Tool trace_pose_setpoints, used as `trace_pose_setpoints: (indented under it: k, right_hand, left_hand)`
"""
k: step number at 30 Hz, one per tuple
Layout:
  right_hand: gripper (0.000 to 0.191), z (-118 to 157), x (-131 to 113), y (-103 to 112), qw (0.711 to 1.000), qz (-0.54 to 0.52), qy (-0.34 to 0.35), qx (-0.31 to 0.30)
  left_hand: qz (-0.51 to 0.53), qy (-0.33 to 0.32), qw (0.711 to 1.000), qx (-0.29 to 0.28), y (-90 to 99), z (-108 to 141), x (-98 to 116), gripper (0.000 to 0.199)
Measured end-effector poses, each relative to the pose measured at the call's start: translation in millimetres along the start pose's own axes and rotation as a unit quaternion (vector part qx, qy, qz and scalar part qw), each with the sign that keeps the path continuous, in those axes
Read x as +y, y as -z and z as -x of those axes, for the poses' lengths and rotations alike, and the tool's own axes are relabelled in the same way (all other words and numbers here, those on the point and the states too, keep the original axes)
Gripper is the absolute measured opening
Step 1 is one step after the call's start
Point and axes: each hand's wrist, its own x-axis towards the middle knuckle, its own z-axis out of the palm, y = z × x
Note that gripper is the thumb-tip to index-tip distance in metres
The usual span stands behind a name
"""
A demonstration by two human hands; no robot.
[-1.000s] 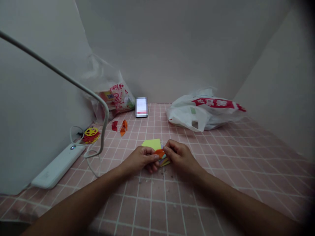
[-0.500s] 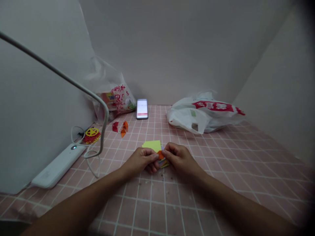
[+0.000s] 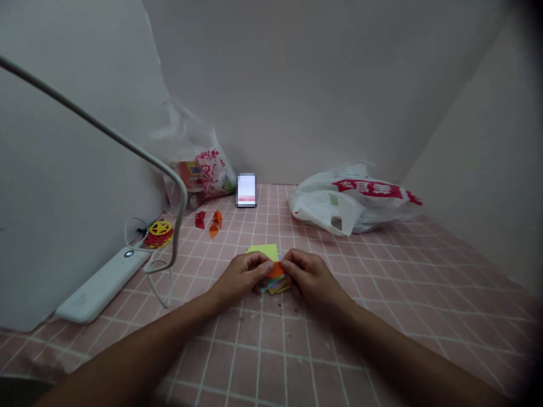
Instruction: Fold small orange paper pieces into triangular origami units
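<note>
A small piece of orange paper [image 3: 276, 271] is pinched between my two hands, just above a pile of coloured paper. My left hand [image 3: 246, 272] grips its left side with thumb and fingers. On the opposite side, my right hand [image 3: 310, 275] is closed on it in the same way. Beneath and behind them lies the stack of coloured paper sheets [image 3: 263, 250], yellow on top, with blue, purple and other edges showing below. My fingers hide part of the stack and much of the orange piece.
Folded orange paper pieces [image 3: 216, 220] and a red one [image 3: 199, 219] lie left of centre. A lit phone [image 3: 246, 190] stands at the back between two plastic bags [image 3: 212, 175] [image 3: 360, 198]. A white power bank [image 3: 102, 287], cable [image 3: 183, 215] and yellow-red cutouts [image 3: 160, 233] are at left.
The orange paper shows more of its face between my fingers. My left fingers have tucked further behind it, uncovering more of the stack's lower edges. The view has shifted slightly.
</note>
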Motion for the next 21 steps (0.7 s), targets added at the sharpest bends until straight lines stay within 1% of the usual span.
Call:
trace_pose_setpoints:
  k: [1, 3, 7, 10, 13, 16, 17, 19, 21]
  right_hand:
    - [0.029, 1.2, -0.9, -1.0, 1.0, 0.017, 0.009, -0.009]
    - [0.028, 3.9, -1.7, -3.9, 0.999, 0.027, 0.006, -0.026]
    - [0.028, 7.0, 0.2, -8.8, 0.998, -0.022, -0.034, -0.049]
    - [0.027, 6.0, 0.9, -8.1, 0.999, -0.022, -0.027, -0.037]
    - [0.028, 3.8, -0.1, -4.3, 1.0, 0.025, 0.012, -0.009]
    - [0.028, 2.0, -2.3, -1.0, 0.998, 0.051, 0.027, 0.008]
    - [0.028, 1.8, -3.1, -0.7, 0.998, 0.051, 0.029, 0.014]
    - [0.028, 2.0, -4.9, -1.4, 0.999, 0.035, 0.023, 0.025]
    - [0.027, 2.9, -5.9, -3.9, 1.0, -0.014, -0.002, 0.027]
  left_hand:
    - [-0.007, -0.005, 1.0, 0.004, 0.4, -0.1, -0.5, 0.033]
    - [-0.014, -0.013, 1.0, 0.001, 0.4, 0.5, -0.5, 0.029]
    - [-0.011, -0.025, 1.0, -0.006, -2.0, 3.3, 3.1, 0.027]
    - [-0.012, -0.015, 1.0, -0.007, -3.8, 4.2, 5.6, 0.028]
    - [-0.005, 0.009, 1.0, -0.023, -4.2, 3.7, 6.1, 0.03]
    - [0.006, 0.022, 0.999, -0.04, -4.9, 3.4, 5.5, 0.031]
    - [0.009, 0.021, 0.999, -0.035, -5.4, 3.4, 5.3, 0.031]
    - [0.009, 0.015, 1.0, -0.003, -5.9, 3.2, 4.8, 0.031]
    - [0.005, 0.004, 0.999, 0.036, -5.3, 2.4, 4.2, 0.031]
